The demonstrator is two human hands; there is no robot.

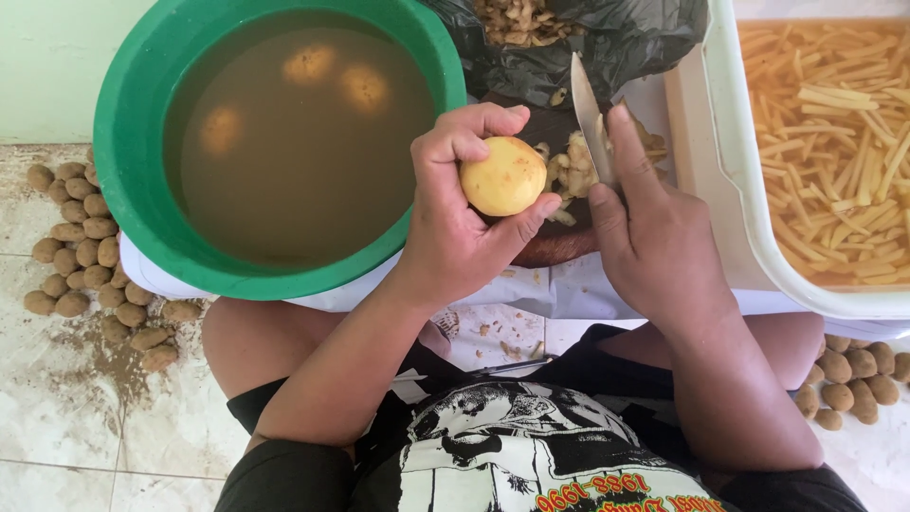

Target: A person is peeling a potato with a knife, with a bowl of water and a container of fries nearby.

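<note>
A peeled yellow potato (pixel 504 176) sits in the left hand (pixel 462 213), just above the person's lap and right beside the green tub. The fingers (pixel 474 123) curl over the top of it and the thumb (pixel 533 216) pushes up from below, so the potato is pinched between them. Just to the right, the right hand (pixel 654 242) is wrapped tight around a knife (pixel 590 118). One finger lies along the blade, and the blade points up and away from the potato, not touching it. Between and behind the two hands lies a small heap of potato peels (pixel 573 171) on a dark surface. A black bag (pixel 607 43) with more peels in it sits further back. The green tub (pixel 133 133) on the left is full of brown, cloudy water, and three peeled potatoes (pixel 309 64) float in it. On the right, a white tub (pixel 735 152) holds lots of cut potato sticks (pixel 834 114) in water. Down on the tiled floor (pixel 57 436), small brown unpeeled potatoes (pixel 85 237) lie in a pile on the left, with some dirt beside them, and a few more lie on the right.
</note>
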